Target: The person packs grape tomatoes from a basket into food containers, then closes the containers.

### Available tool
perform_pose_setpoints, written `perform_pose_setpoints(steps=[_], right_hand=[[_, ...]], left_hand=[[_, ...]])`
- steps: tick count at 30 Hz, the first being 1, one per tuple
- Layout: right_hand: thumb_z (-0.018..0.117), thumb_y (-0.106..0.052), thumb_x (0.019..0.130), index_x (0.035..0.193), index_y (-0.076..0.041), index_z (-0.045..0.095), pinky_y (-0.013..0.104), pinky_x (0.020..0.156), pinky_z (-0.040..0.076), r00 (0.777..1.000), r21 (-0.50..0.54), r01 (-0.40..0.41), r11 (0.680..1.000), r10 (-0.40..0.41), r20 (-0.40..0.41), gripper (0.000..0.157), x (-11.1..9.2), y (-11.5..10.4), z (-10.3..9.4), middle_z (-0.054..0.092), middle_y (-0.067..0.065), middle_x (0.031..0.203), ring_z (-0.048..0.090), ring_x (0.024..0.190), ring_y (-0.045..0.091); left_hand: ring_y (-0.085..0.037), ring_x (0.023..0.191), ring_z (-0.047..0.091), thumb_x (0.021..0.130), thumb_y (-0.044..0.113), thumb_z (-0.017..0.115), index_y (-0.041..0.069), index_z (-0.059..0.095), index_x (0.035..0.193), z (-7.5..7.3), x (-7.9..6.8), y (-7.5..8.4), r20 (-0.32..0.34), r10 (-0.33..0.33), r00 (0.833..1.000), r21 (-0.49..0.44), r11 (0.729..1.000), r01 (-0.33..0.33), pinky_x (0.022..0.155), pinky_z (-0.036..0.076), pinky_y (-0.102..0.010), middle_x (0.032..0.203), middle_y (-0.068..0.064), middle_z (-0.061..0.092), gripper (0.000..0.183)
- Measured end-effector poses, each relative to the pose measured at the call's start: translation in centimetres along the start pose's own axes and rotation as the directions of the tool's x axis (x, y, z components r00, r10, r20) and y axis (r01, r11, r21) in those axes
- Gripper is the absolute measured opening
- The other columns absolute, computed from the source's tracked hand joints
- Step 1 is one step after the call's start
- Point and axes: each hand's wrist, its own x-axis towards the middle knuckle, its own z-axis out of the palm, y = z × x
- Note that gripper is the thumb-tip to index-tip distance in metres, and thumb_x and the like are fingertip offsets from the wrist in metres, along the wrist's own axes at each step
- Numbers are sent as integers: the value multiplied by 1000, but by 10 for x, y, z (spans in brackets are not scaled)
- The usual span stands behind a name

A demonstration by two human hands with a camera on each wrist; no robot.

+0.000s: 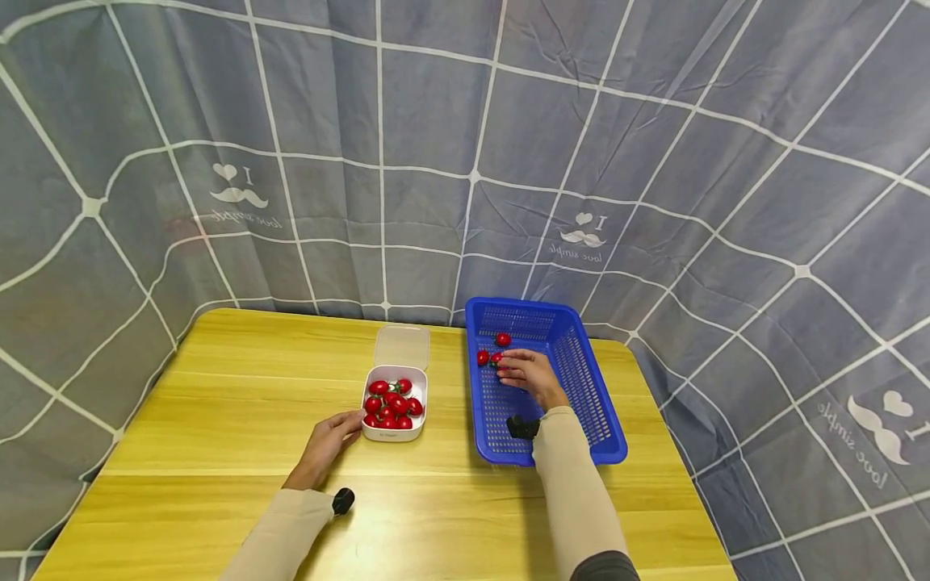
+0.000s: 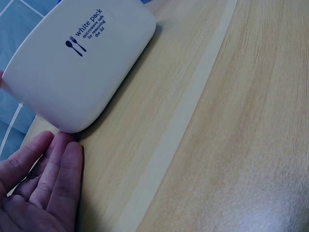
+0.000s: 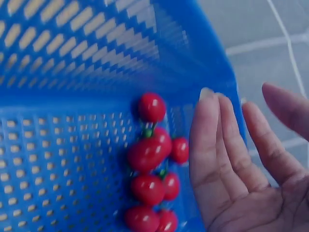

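Observation:
A white lidded lunch box [image 1: 393, 432] holds several cherry tomatoes [image 1: 393, 401], its pale lid [image 1: 402, 347] folded back behind it. My left hand [image 1: 330, 440] lies beside it, fingertips right at its left wall; in the left wrist view those fingers [image 2: 67, 169] look nearly straight at the box's bottom corner. Inside the blue plastic basket [image 1: 607, 436], my right hand [image 1: 530, 374] is over loose cherry tomatoes [image 1: 503, 340]. From the right wrist, its fingers are extended and apart from the thumb, nothing between them, beside a cluster of cherry tomatoes [image 3: 147, 188] along the basket's side.
Both boxes stand on a yellow wood-grain table [image 1: 240, 387], the basket to the right of the lunch box. A grey-blue curtain [image 1: 327, 202] with white grid lines hangs close behind the table and along its sides. The basket's walls rise around my right hand.

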Motion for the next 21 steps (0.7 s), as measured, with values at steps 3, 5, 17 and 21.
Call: perform_pose_setpoints(steps=[3,5,17,21], right_hand=[[61,-1,93,126,13,52,34,73,62,995,30,-38,999,40,-94,37,5,4,-10,66,23,108,68,73,20],[60,0,93,127,13,52,35,73,62,987,51,-52,997,59,-148,37,7,7,-16,65,24,110,68,71,19],[55,-3,93,123,14,54,32,62,62,933,84,-97,992,120,-339,34,14,21,-32,61,27,108,63,58,15],[59,0,90,117,12,56,26,53,60,907,97,-150,984,176,-383,30,16,28,-35,56,13,87,58,50,12]], left_hand=[[-10,109,55,97,33,59,-11,47,134,0,0,0,-11,2,1000,-6,1000,-2,102,47,-27,139,-24,46,58],[-9,107,56,97,33,59,-11,48,134,0,-1,0,-18,3,1000,-10,1000,-3,102,48,-27,138,-24,47,58],[-7,106,57,97,30,60,-12,48,133,2,2,-1,-32,9,999,-27,1000,-10,100,49,-26,136,-23,49,56],[-9,108,56,97,30,59,-11,49,132,2,1,-1,-25,11,1000,-23,1000,-12,101,48,-27,136,-23,49,55]])
